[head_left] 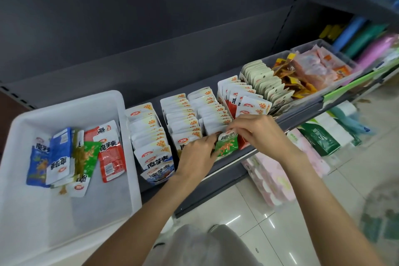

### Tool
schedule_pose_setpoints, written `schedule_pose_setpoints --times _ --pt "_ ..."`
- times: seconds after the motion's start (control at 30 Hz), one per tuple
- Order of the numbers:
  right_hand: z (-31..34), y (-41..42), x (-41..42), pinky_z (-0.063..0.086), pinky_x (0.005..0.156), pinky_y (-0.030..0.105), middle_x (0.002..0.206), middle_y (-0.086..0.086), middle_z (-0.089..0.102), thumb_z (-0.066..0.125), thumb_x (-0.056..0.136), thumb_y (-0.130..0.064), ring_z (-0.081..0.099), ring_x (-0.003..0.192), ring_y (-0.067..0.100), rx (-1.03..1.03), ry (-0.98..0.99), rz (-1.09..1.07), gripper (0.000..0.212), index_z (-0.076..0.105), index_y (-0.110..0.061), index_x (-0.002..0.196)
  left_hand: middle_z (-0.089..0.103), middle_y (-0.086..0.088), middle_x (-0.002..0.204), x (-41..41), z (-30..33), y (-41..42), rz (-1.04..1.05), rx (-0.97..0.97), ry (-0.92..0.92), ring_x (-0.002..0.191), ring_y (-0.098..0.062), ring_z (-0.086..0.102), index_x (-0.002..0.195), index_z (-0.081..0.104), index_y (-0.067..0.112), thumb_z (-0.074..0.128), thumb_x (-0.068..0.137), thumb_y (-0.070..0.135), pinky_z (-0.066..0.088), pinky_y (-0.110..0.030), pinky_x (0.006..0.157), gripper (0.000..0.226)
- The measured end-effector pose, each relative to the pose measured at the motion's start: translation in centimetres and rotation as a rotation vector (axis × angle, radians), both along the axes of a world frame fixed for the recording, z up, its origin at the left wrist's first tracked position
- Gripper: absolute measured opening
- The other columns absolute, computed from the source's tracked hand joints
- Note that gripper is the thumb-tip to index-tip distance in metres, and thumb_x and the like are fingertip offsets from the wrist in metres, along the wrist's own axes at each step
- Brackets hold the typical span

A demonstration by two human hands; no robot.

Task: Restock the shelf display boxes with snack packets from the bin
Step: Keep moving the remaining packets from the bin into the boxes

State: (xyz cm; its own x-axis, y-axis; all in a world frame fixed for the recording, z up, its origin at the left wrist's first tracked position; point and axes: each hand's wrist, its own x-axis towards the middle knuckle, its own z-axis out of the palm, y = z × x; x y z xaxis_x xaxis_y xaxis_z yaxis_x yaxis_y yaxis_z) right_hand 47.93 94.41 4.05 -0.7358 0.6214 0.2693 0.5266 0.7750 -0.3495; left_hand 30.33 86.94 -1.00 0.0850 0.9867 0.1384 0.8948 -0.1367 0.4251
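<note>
Head view: a green snack packet [226,144] is being worked into the front of a shelf display box [212,112], just right of frame centre. It is pinched by the left hand [197,151] along its left edge, at nine o'clock of the packet, and its top edge is pinched by the curled fingers of the right hand [257,129], at one o'clock. The packet is held upright with its printed face outward, apparently so that it can be slotted in line with the row standing behind it; the two-handed hold is judged to keep the soft packet from folding while the row is pushed back.

A white bin [64,179] is seen at nine o'clock on the same shelf [233,162]. Loose packets are left lying flat and overlapping in it: blue packets [58,153], a green one [88,155] and red packets [110,153], so restocking is judged unfinished.

Between the bin and the hands, a box of blue-faced packets [151,136] is filled with upright rows. At one o'clock of the hands a red box [239,97] is packed likewise, followed by a box of pale packets [265,82]. Farther toward two o'clock, a clear tray [319,67] is filled with loosely heaped orange and yellow packets.
</note>
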Motion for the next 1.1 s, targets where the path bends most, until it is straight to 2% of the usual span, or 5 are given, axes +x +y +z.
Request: schedule_pose_setpoints --times 0.23,0.43,0.7,0.87,1.1 --pt "-0.4 0.1 -0.9 0.051 0.081 0.024 0.101 -0.006 0.065 0.063 0.089 -0.007 0.06 0.094 0.006 -0.124 0.124 -0.007 0.015 0.067 -0.015 0.102 0.072 -0.002 0.089 -0.7 0.3 0.3 0.027 -0.033 -0.115 0.077 -0.018 0.068 0.104 0.063 0.013 0.059 0.09 0.023 0.055 -0.039 0.069 0.017" --pt "-5.2 -2.9 0.1 0.053 0.074 0.027 0.102 -0.005 0.063 0.072 0.081 -0.013 0.06 0.084 0.009 -0.264 0.265 -0.665 0.031 0.058 -0.013 0.109 0.071 -0.003 0.094 -0.6 0.7 0.2 0.032 -0.057 -0.03 0.082 -0.019 0.068 0.107 0.062 0.012 0.051 0.095 0.025 0.054 -0.037 0.077 0.021" --pt "-8.2 -2.4 -0.4 0.052 0.068 0.029 0.085 0.003 0.07 0.068 0.084 -0.008 0.065 0.078 0.019 -0.316 0.17 -0.545 0.005 0.065 -0.009 0.087 0.07 -0.005 0.1 -0.7 1.0 0.1 -0.007 -0.053 0.021 0.086 -0.022 0.067 0.118 0.057 0.012 0.048 0.096 0.026 0.054 -0.035 0.074 0.027" --pt "-8.6 -2.2 -0.2 0.04 0.061 0.012 0.084 0.002 0.068 0.067 0.085 -0.009 0.063 0.075 0.017 -0.3 0.177 -0.509 0.005 0.063 -0.011 0.084 0.069 -0.006 0.103 -0.6 1.2 0.0 -0.028 -0.055 0.052 0.088 -0.025 0.066 0.12 0.054 0.013 0.048 0.096 0.025 0.052 -0.038 0.074 0.027" --pt "-8.2 -2.4 0.2 0.056 0.073 0.031 0.092 0.001 0.069 0.066 0.087 -0.013 0.066 0.084 0.015 -0.497 0.242 -0.522 0.01 0.059 -0.02 0.084 0.068 -0.006 0.107 -0.7 1.5 -0.2 -0.016 -0.029 -0.048 0.089 -0.022 0.066 0.118 0.056 0.011 0.05 0.095 0.022 0.052 -0.034 0.074 0.026"
